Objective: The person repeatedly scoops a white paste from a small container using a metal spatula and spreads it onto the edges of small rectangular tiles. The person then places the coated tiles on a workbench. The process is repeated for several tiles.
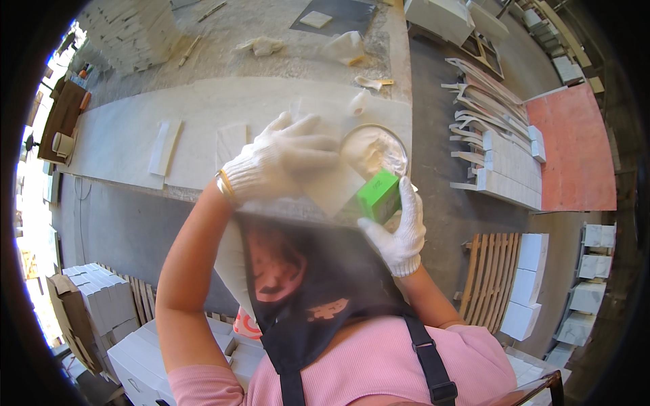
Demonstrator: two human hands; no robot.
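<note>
Your right hand (402, 233), in a white knit glove, is closed around a green block (380, 195), thumb on the near side and fingers along the far right side. The block sits on your side of the tub (376, 124), and from this angle it covers part of the near rim. Your left hand (276, 152), gloved too, is to the left of the tub with its fingers spread and no grip showing; it is blurred, so whether the fingertips brush the pale slab (333, 192) below them is hard to say.

The block should be light enough for one hand, and its square corners suggest it is firm rather than squashy. Hold it by two opposite sides, as you have it, and don't squeeze hard in case it is hollow. The knit should grip it well while dry; paste on the glove would likely make it slick.

The tub is round and open, with white paste (371, 150) heaped unevenly inside, smooth and soft by its look. Beyond the tub lies a yellow-handled brush (386, 82), and well to the tub's left a white strip (164, 147) rests on the bench (196, 101).
</note>
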